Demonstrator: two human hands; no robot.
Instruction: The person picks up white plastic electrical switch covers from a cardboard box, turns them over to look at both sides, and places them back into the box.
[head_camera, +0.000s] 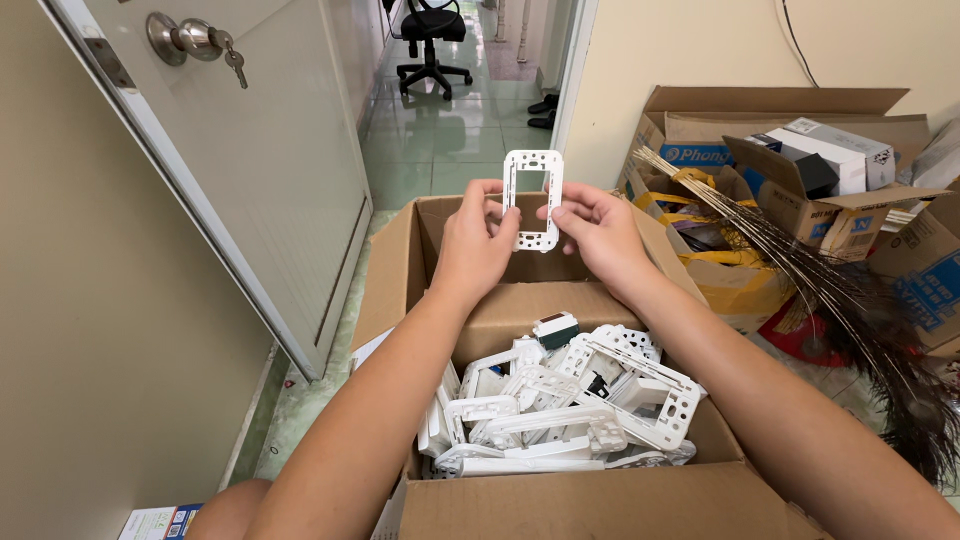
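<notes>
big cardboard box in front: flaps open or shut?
Open. The brown cardboard box has its flaps spread outward, exposing a pile of white plastic frames inside.

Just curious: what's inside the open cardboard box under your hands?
The cardboard box holds a heap of white plastic frames like the white frame held above. Whatever lies beneath the heap is covered.

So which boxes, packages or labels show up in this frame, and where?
Open cardboard box, bottom centre: brown, filled with white plastic frames.
Large cardboard box, right by the wall: brown, blue print.
Small carton, atop the right pile: white and grey, oblong.
Small package, bottom left floor: white, blue corner.
</notes>
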